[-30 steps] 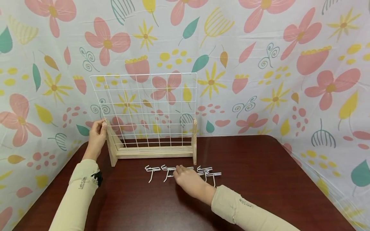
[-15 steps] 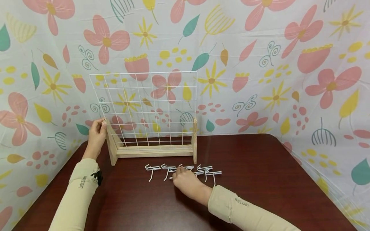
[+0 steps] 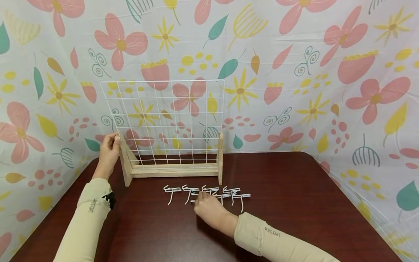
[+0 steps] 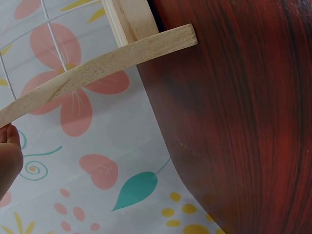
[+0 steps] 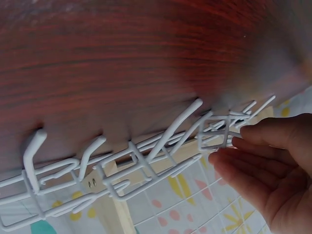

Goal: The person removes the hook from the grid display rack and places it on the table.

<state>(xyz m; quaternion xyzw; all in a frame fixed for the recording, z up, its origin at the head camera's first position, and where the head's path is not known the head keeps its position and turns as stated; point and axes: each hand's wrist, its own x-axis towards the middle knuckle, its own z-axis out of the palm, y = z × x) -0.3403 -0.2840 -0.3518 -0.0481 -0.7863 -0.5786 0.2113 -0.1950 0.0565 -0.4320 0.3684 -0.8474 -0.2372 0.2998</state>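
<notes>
A white wire grid panel [image 3: 163, 112] stands upright in a pale wooden stand [image 3: 176, 171] on the table. My left hand [image 3: 110, 151] holds the top of the stand's left upright [image 4: 73, 75], its fingertips on the wood in the left wrist view. In front of the stand lie several white wire hooks [image 3: 171, 189] in a loose row. My right hand [image 3: 211, 209] is among them, its thumb and fingers pinching one wire hook [image 5: 214, 131]. That hook is partly hidden behind the fingers in the head view.
The dark red-brown table [image 3: 278, 203] has a rounded far edge. Directly behind it hangs a floral cloth [image 3: 278, 91]. More hooks [image 3: 241, 196] lie right of my right hand, some overlapping one another.
My right hand has drawn slightly back toward me, uncovering hooks behind and beside it. The left hand stays on the upright.
</notes>
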